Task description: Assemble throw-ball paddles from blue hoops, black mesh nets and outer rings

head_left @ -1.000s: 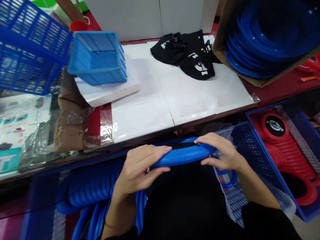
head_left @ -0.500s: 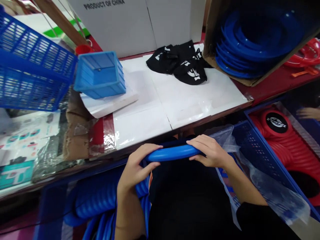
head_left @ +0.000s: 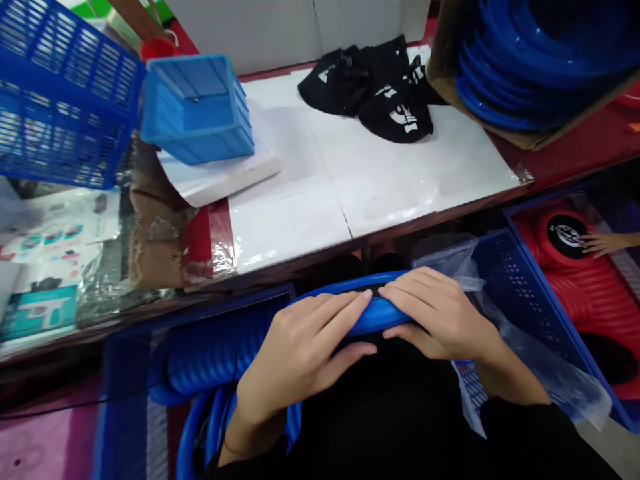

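Both of my hands grip one blue plastic ring (head_left: 373, 312) held edge-on over my lap, just below the table's front edge. My left hand (head_left: 305, 350) wraps its fingers over the ring's left part, thumb underneath. My right hand (head_left: 437, 313) clasps the right part, its fingertips almost touching those of the left. A strip of black fabric shows along the ring's top. Below my left arm lies a row of stacked blue rings (head_left: 215, 353) in a crate.
On the white table top (head_left: 380, 180) lie black fabric covers (head_left: 380, 100), a small blue bin (head_left: 197, 110) and a blue mesh basket (head_left: 55, 107). A cardboard box of blue discs (head_left: 535, 60) stands at the right. Red rings (head_left: 590, 293) fill a blue crate, where another person's hand (head_left: 605, 243) reaches.
My two hands have slid toward each other along the blue ring until the fingertips nearly meet. Another person's hand stays over the red rings at the right.
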The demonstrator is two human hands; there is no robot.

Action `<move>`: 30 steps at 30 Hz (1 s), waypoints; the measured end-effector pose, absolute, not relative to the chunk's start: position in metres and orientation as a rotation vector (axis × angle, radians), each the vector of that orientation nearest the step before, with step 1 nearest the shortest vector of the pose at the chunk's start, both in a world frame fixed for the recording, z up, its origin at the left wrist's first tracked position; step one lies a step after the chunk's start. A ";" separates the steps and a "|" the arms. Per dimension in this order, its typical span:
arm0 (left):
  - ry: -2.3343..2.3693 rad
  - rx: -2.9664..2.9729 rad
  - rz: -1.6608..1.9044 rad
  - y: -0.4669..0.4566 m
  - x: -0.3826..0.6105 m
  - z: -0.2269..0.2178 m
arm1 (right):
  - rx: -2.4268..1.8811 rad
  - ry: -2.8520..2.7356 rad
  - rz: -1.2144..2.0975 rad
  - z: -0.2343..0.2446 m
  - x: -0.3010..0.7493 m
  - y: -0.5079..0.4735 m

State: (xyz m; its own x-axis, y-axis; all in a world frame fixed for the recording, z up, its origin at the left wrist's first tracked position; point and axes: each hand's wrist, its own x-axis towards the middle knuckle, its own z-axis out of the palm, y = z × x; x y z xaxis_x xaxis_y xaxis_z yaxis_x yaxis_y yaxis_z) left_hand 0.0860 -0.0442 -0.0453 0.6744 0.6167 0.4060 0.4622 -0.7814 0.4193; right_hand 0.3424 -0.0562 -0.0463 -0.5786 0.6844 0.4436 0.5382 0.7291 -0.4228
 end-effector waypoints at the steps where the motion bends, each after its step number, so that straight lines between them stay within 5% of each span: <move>1: 0.849 2.621 0.782 -0.045 0.088 -0.044 | -0.921 -2.339 0.331 -0.046 0.341 -0.057; 10: 0.967 2.543 1.001 -0.052 0.094 -0.052 | -0.988 -2.236 0.292 -0.058 0.323 -0.060; 18: 0.962 2.489 0.812 -0.031 0.056 -0.046 | -0.893 -2.136 0.343 -0.072 0.345 -0.050; 24: 1.042 2.319 1.100 -0.023 0.027 -0.071 | -0.908 -1.944 0.557 -0.094 0.371 -0.040; 30: 0.958 2.565 1.083 -0.038 0.059 -0.061 | -0.825 -2.197 0.327 -0.073 0.343 -0.037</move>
State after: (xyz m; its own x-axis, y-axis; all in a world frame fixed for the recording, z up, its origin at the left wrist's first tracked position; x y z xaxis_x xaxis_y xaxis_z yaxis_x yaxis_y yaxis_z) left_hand 0.0591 -0.0380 -0.0605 0.5223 0.6333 0.5711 0.4891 -0.7710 0.4077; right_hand 0.3426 -0.0374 -0.0727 -0.5083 0.6503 0.5646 0.4577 0.7593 -0.4625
